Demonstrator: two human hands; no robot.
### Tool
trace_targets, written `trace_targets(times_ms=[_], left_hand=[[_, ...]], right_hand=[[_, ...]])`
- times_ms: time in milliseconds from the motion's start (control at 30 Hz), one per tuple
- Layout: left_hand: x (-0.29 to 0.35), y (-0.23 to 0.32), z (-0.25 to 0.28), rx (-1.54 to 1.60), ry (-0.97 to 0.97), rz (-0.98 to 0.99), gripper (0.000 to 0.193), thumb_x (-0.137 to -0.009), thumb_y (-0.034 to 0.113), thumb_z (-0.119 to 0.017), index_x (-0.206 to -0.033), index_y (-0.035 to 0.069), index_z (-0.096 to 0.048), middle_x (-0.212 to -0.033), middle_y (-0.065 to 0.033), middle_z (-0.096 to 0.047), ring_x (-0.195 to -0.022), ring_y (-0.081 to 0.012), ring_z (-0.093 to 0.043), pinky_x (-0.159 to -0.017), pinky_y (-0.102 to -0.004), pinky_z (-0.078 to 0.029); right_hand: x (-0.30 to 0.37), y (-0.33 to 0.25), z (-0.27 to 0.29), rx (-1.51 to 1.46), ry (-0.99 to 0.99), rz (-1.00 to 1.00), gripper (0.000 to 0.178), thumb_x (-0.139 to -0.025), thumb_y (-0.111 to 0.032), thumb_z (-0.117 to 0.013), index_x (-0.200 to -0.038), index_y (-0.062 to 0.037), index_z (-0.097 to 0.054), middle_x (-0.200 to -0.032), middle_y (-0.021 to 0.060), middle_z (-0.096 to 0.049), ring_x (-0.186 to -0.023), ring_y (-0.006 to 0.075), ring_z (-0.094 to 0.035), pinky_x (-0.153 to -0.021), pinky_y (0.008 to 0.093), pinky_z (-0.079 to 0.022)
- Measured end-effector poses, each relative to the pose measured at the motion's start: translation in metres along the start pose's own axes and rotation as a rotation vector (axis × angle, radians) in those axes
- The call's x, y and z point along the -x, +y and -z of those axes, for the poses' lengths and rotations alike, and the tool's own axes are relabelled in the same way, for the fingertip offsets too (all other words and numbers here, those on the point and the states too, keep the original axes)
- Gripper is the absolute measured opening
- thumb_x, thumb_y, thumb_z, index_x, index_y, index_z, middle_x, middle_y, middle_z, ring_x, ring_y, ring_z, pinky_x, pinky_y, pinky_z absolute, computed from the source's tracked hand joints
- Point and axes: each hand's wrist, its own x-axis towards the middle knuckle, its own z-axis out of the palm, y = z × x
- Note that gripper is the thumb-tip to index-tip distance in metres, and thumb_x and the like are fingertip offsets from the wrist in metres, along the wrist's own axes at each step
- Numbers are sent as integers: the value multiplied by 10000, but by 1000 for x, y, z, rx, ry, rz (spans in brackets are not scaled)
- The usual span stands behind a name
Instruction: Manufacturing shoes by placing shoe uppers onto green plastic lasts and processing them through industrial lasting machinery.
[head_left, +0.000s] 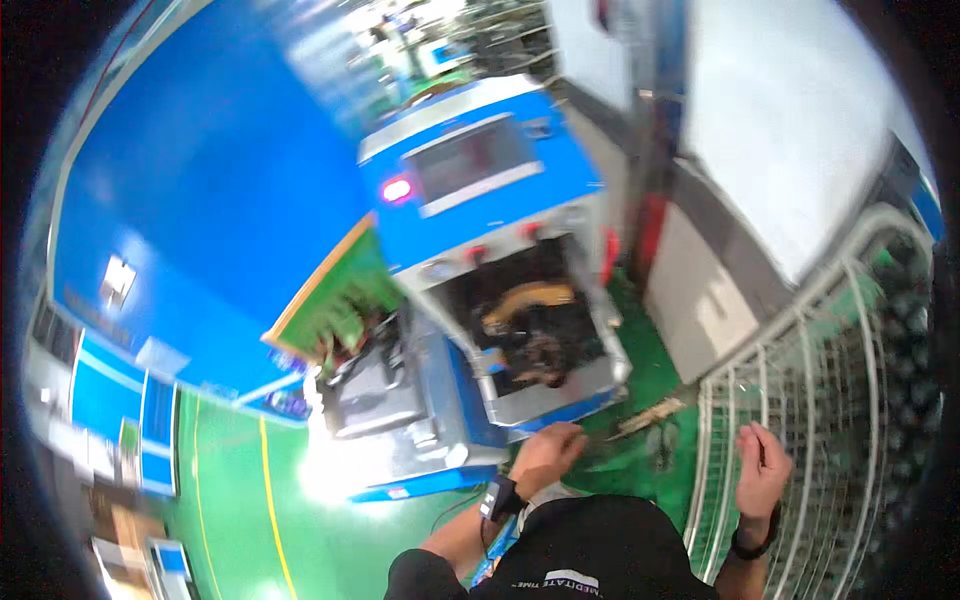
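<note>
— While the person is standing over the blue machine (470,170), where are the hands sitting?

— Left hand (547,455) is hanging just at the front lip of the machine's open bay (530,330), fingers curling together loosely. Blur is smearing it, so I cannot tell if anything is pinched in there. It is wearing a black wrist device (497,497).

— Right one?

— Right hand (762,470) is hovering beside the white wire cage (830,400), fingers bent inward, partly closed, nothing clearly in it. It is sitting right against the cage bars, maybe touching one; too blurry to say.

— What is inside the bay?

— Dark tangled stuff plus a yellowish curved piece (525,297). It is lying deep in the opening, well beyond the left fingertips. My guess: the hand is staying at the rim because that is the reachable edge from where the person is standing.

— Anything on the floor?

— Green floor (240,500) with yellow lines, and a pale strip of debris (650,412) lying between the machine and the cage, near both hands.

— Other gear?

— A grey metal unit (375,390) is standing just left of the bay, a green board (335,300) is leaning behind it, and a red light (397,189) is glowing on the machine's front panel next to a screen (475,160). Big blue wall panel (200,170) is filling the left side.
</note>
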Motion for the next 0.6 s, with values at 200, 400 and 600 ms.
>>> trace_targets(times_ms=[200, 400, 600], left_hand=[[73, -251, 152, -172, 495, 645, 294, -912, 298, -626, -1040, 43, -697, -919, -130, -736, -864, -314, -714, -772, -420, -556], [41, -434, 221, -212, 723, 692, 498, -821, 281, -708, -1251, 43, -627, -1135, -223, -690, -1076, -399, -652, -922, -448, -514], [-52, -521, 268, 92, 890, 534, 762, -702, 207, -824, -1336, -65, -502, -1159, -247, -654, -1097, -318, -640, -939, -392, -493]], right_hand=[[-101, -192, -251, -79, -225, 823, 361, -905, -3, -608, -1261, 53, -608, -1235, 230, -645, -1134, 373, -631, -949, 423, -512], [-105, -291, -427, 322, -340, 958, 575, -909, -271, -629, -1410, -15, -507, -1517, 220, -420, -1414, 394, -380, -1162, 515, -254], [-97, -270, -460, 508, -163, 1016, 597, -987, -400, -481, -1390, 40, -496, -1495, 251, -438, -1401, 398, -392, -1151, 523, -221]])
